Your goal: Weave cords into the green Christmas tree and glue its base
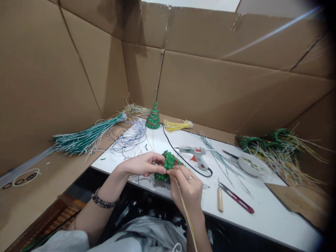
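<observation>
At the white table (275, 211), left hand (143, 165) grips green beadwork (169, 161) while right hand (188, 184) pinches cord (190, 225).

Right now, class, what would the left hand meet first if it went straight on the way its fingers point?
The left hand would first meet the green beaded piece, which it is touching; beyond that, perhaps the right hand, though depth is unclear.

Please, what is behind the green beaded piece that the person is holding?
Behind the green beaded piece, a black cable crosses the white tabletop; farther back stands a beaded Christmas tree. What the piece itself covers cannot be seen.
</observation>
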Demonstrator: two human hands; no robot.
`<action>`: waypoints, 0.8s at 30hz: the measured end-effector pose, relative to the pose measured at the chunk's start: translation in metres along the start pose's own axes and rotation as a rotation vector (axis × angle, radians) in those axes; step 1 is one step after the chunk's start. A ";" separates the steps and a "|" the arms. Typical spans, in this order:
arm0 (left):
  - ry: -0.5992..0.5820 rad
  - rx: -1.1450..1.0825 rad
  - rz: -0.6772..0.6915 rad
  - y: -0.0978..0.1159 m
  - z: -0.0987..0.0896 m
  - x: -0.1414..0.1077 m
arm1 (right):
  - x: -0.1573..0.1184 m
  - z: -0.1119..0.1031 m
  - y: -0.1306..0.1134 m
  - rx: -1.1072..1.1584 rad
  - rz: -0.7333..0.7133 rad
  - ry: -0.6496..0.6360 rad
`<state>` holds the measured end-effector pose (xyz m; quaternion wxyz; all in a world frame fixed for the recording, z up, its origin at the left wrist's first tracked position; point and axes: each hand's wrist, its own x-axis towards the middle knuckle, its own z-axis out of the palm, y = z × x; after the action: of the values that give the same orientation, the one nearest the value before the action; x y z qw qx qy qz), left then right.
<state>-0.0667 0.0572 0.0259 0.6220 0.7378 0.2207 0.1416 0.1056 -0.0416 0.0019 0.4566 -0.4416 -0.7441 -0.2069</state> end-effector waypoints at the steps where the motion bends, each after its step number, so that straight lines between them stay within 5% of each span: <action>1: -0.004 -0.002 0.002 0.000 0.000 0.000 | 0.000 0.000 0.001 0.029 0.014 0.000; 24: 0.047 0.019 0.006 0.001 0.001 0.002 | -0.006 0.011 0.011 0.133 0.055 0.111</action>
<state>-0.0643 0.0568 0.0264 0.6092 0.7409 0.2343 0.1584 0.1107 -0.0307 -0.0097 0.5308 -0.4186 -0.7173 -0.1686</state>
